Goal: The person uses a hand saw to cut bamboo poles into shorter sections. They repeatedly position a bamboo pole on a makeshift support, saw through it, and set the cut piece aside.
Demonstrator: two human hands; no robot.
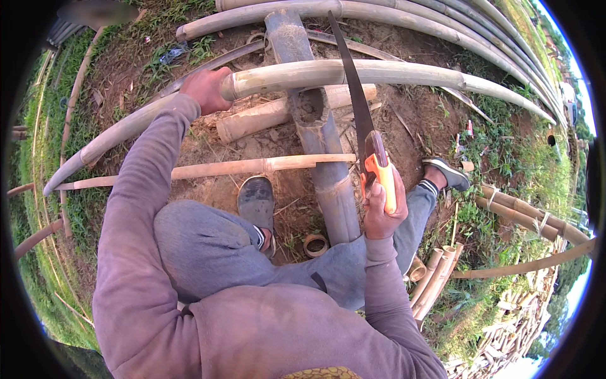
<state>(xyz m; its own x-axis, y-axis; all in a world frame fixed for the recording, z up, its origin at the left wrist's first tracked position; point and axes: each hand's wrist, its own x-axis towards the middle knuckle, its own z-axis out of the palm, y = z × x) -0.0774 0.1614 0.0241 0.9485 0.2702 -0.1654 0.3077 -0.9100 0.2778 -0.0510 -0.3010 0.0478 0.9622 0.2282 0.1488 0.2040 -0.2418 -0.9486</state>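
A long pale bamboo pole (410, 74) runs from side to side in front of me, across a thick grey bamboo post (336, 196) with a hollow cut in its top. My left hand (208, 90) is wrapped round the pole, left of the post. In my right hand (385, 211) is the orange handle of a handsaw (357, 88), its dark blade pointing away from me. The blade crosses over the pole just right of the post; I cannot tell whether its teeth are in the bamboo. Nearer to me, a split bamboo strip (252, 168) lies across the same post.
Several long bamboo poles (429, 28) lie along the far side. A short bamboo piece (252, 120) rests on the soil beneath the pole. Cut bamboo lengths (435, 278) and a bamboo ring (315, 245) sit near my legs. Wood scraps (517, 322) are heaped at lower right.
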